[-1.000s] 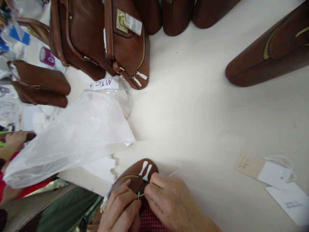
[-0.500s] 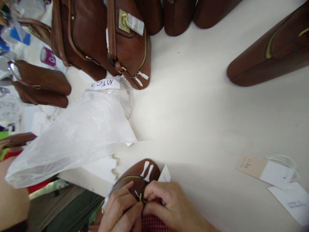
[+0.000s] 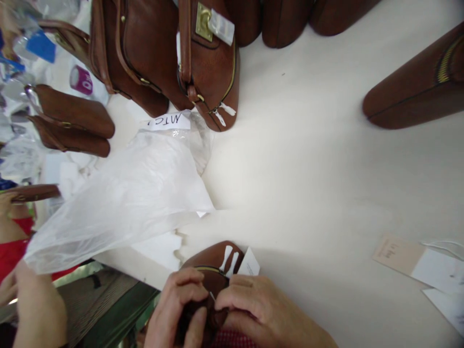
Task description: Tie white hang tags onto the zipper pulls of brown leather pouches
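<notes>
A brown leather handbag (image 3: 208,251) lies at the table's near edge, partly hidden by both of my hands. White paper wraps cover its two zipper pulls (image 3: 229,261). My left hand (image 3: 177,307) is closed, fingers curled round the bag's leather, thumb bent inward. Close by on the right, my right hand (image 3: 257,309) pinches at a brown leather part of the same bag. A thin white strand shows between the hands; its ends are hidden. A white tag (image 3: 249,263) sticks out beside the bag, just above my right hand.
Several brown handbags (image 3: 210,63) stand at the back left, and another bag (image 3: 409,101) lies far right. A clear plastic bag (image 3: 145,179) spreads across the left. Paper tags (image 3: 406,253) lie on the right. At the left edge, another person's arm (image 3: 39,304) reaches in.
The view has shifted, so table items sit slightly further right. My left hand has curled further round the bag's leather, covering the brass piece seen before. The other person's arm has moved.
</notes>
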`<move>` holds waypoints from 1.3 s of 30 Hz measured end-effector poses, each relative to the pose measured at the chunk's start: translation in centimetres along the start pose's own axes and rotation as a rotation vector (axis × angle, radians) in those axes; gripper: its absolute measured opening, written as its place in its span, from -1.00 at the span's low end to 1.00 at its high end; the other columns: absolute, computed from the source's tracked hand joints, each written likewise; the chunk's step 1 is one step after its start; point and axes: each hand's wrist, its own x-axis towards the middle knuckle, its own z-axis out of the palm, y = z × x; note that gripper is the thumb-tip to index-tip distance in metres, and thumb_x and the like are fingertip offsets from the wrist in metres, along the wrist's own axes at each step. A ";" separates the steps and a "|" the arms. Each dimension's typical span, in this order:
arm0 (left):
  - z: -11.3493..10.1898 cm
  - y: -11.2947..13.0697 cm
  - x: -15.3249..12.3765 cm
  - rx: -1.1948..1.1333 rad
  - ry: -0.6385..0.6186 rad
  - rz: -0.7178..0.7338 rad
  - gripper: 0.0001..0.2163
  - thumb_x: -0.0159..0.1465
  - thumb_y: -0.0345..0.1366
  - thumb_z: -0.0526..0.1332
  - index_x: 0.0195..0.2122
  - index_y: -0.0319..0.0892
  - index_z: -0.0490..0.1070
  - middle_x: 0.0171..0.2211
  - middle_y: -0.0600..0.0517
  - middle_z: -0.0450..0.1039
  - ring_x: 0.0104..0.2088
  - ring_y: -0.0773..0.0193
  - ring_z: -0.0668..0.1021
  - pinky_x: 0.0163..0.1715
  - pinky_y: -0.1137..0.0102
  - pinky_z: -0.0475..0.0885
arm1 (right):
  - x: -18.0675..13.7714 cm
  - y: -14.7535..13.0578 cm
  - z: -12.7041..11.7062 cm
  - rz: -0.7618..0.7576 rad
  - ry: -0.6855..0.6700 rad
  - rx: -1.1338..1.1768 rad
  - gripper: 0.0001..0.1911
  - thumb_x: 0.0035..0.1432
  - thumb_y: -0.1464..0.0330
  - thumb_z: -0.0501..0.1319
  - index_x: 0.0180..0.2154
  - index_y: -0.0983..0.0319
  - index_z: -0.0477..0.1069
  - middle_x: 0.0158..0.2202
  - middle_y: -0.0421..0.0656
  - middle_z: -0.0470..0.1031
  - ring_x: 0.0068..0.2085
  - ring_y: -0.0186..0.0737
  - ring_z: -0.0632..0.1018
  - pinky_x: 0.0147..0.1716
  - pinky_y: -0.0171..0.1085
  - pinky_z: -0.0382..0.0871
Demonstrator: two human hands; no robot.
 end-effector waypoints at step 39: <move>-0.9 -3.1 2.5 0.102 -0.931 0.276 -0.82 0.29 -0.44 0.25 -0.48 -0.18 0.41 -0.45 0.11 0.41 -0.34 0.29 0.46 -0.27 0.44 0.36 | -2.0 1.7 5.6 -0.038 -0.002 -0.100 -0.93 0.24 0.46 0.23 -0.25 0.20 0.49 -0.30 -0.19 0.54 -0.26 -0.28 0.52 -0.25 -0.37 0.37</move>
